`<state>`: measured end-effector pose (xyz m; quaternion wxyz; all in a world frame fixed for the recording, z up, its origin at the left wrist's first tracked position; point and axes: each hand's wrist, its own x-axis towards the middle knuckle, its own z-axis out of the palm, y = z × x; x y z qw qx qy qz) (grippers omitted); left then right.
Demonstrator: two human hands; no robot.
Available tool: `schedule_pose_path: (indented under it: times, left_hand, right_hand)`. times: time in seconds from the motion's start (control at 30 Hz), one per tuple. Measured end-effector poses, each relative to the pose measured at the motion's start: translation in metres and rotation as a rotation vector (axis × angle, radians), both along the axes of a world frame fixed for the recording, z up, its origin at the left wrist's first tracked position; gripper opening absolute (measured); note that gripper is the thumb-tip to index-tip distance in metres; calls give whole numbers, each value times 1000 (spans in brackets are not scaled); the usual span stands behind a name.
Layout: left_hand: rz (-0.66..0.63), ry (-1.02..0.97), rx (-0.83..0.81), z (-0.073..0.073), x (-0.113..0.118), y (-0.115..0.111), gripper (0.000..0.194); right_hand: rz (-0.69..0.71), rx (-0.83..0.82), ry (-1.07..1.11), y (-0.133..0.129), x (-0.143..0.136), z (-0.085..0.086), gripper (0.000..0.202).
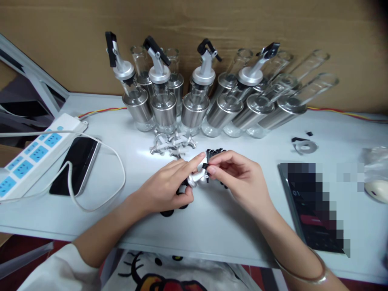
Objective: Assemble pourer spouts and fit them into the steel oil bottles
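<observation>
My left hand point(169, 184) is closed around a silver bottle pourer spout point(197, 178), held low over the table. With thumb and fingertips, my right hand point(239, 176) pinches a small black cap point(205, 165) at the spout's tip. Behind and under the fingers lies a pile of small black parts point(216, 152), partly hidden by my hands. Black round pieces point(167, 213) sit beneath my left hand. Several loose silver spouts point(172, 143) lie just beyond it.
Several glass bottles with metal sleeves point(195, 107) stand along the cardboard backing, some topped with pourers. To the left are a power strip point(36, 155), a phone point(75, 165) and a white cable point(123, 178). A tablet-like device point(306, 210) and a tape roll point(305, 147) lie at right.
</observation>
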<state>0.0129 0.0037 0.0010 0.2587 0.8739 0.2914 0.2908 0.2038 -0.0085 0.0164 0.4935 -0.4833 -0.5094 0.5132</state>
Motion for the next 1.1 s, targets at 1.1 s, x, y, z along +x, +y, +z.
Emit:
schedule_pose_path:
  times: [1.1]
  left_hand:
    - [58, -6, 49, 5, -1, 0, 56]
  right_hand:
    - [531, -560, 543, 5, 9, -6, 21]
